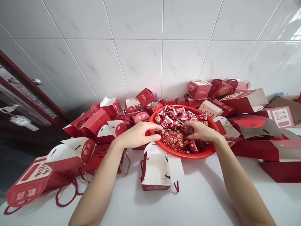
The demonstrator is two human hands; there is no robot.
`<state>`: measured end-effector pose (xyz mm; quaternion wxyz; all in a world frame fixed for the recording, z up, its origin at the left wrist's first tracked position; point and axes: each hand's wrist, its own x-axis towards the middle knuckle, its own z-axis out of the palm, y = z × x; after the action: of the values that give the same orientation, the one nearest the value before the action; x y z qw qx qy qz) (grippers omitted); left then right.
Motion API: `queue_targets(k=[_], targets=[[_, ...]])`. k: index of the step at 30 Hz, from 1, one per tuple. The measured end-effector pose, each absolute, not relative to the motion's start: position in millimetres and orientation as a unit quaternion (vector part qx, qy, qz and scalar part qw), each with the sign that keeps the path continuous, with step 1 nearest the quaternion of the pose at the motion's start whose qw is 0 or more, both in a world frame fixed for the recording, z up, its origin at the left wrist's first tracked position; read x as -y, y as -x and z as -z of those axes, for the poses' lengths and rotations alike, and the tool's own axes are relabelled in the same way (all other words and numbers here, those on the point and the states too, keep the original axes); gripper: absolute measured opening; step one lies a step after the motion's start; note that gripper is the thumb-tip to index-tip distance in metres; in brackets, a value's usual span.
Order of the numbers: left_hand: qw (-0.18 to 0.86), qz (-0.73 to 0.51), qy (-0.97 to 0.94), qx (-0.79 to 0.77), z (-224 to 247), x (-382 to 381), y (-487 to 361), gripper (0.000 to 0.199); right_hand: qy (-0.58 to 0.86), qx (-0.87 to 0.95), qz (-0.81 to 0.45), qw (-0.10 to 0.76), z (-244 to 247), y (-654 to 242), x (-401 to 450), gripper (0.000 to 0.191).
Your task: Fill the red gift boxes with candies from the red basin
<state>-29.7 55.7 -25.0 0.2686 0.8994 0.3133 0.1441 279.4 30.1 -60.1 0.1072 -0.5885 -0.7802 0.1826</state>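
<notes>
A red plastic basin (207,154) holds a heap of red wrapped candies (172,139). My left hand (138,135) hovers at the basin's left rim, thumb and fingers apart with nothing between them. My right hand (203,131) reaches over the right side, its fingertips among the candies and a gap showing between thumb and fingers. In front of the basin stands a small red gift box (155,168) with its top open. Its white inside faces me, and a white flap lies out to the right.
Red gift boxes with cord handles crowd the left side, such as a large one (27,182). More boxes (251,149) are piled at the right and along the tiled wall (138,62). A dark door with keys (23,121) stands at far left.
</notes>
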Motion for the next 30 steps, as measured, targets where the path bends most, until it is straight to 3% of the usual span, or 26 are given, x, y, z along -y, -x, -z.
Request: queue_targets(k=[6,14,20,23,26,30], targets=[[0.267,-0.158,-0.901,-0.304,28.3,-59.0,30.4,0.040,0.591,0.773,-0.201,0.114,67.4,-277.0,-32.6,0.032],[0.280,-0.213,-0.887,-0.300,30.0,-55.1,23.7,0.032,0.584,0.776,-0.186,0.151,56.5,-272.8,-24.4,0.042],[0.347,-0.286,-0.838,-0.308,41.6,-49.9,5.2,0.035,0.516,0.769,-0.170,0.337,47.6,-263.0,-17.6,0.029],[0.380,-0.304,-0.810,-0.327,49.4,-46.5,-5.9,0.046,0.486,0.727,-0.235,0.425,51.4,-257.0,-18.9,0.027],[0.437,-0.314,-0.771,-0.341,56.7,-43.6,-16.6,0.061,0.441,0.695,-0.317,0.472,53.6,-249.0,-19.0,0.034],[0.539,-0.344,-0.703,-0.311,64.2,-43.5,-26.9,0.063,0.400,0.683,-0.372,0.485,49.7,-240.7,-15.0,0.033]])
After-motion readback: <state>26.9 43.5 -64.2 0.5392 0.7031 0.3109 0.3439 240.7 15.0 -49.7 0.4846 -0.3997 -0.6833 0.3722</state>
